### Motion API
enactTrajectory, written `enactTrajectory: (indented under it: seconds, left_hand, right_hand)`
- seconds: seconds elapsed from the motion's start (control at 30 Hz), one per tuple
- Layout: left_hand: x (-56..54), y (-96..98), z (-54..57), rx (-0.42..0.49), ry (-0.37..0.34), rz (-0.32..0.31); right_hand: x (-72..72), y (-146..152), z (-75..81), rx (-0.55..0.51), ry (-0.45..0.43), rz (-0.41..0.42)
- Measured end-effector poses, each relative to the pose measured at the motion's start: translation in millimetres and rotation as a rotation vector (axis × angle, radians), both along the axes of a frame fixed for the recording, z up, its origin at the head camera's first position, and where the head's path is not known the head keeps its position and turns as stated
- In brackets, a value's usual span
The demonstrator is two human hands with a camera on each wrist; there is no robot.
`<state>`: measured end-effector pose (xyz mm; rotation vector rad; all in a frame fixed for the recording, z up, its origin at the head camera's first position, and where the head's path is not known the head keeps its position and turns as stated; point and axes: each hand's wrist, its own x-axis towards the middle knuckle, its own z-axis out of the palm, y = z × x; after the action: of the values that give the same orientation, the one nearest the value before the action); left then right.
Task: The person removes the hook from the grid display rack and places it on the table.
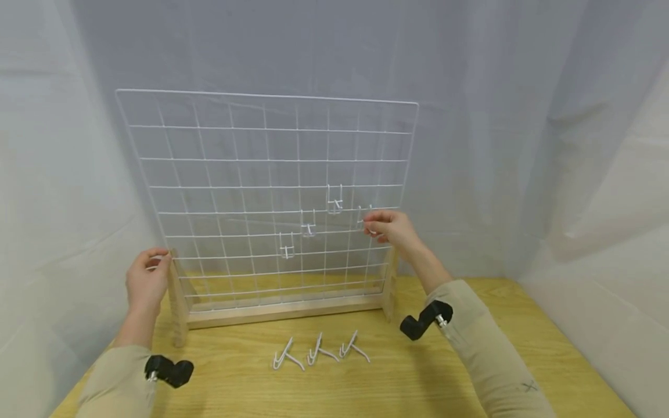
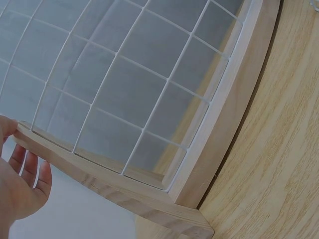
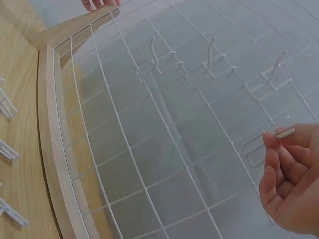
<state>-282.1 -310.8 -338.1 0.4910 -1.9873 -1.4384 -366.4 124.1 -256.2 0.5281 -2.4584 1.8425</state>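
White wire grid (image 1: 266, 96): upright panel of thin, glossy-looking rods crossing in a regular mesh; rounded upper corners; leans slightly, bottom edge set in the stand.
Wooden stand (image 1: 287, 309): pale, visibly grained timber; a long bottom rail between a left post (image 1: 179, 302) and a right post (image 1: 389, 284).
Hung hooks: three, white, each a small wire frame with two upper arms and a single forward prong; stepped diagonally on the right half of the grid, from the lowest hook (image 1: 287, 252) through the middle hook (image 1: 309, 228) to the highest hook (image 1: 335, 204).
Held hook (image 3: 285, 133): same white pattern; at the grid's right side, lower than the highest hook and to its right; prong rounded at the tip, frame partly hidden by fingers. Seating on the wire: cannot be told.
Right hand (image 1: 394, 232): thumb and fingertips pinch the held hook by its prong.
Left hand (image 1: 148, 281): thumb and fingers grip the top of the left post.
Loose hooks: three, white, in a row on the near side of the stand: left loose hook (image 1: 286, 353), centre loose hook (image 1: 317, 348), right loose hook (image 1: 351, 345).
Table (image 1: 251, 389): yellowish wood-grain surface beneath the stand and loose hooks.
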Motion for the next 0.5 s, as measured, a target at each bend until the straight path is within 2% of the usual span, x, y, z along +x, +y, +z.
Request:
enactTrajectory:
  seconds: [0.5]
  left_hand:
    - [-3.4, -0.6, -3.2, -0.008, -0.015, 0.000]
  right_hand:
    - [2.2, 11, -18.7, 0.060, -0.017, 0.005]
